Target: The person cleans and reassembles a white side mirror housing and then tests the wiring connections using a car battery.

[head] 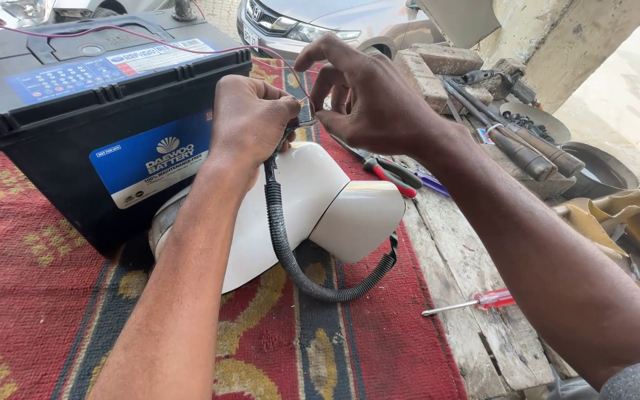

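Bench clutter around a patterned rug

A red patterned rug with yellow and dark stripes covers the left and middle of the frame, laid over a worn wooden bench at lower right. On the bare boards lies a red-handled screwdriver; higher up, near centre, red-handled pliers rest at the rug's edge. In the upper right, several dark-handled tools lie in a heap beside two bricks and round metal dishes. A tan cloth is bunched at the right edge. A parked silver car shows along the top
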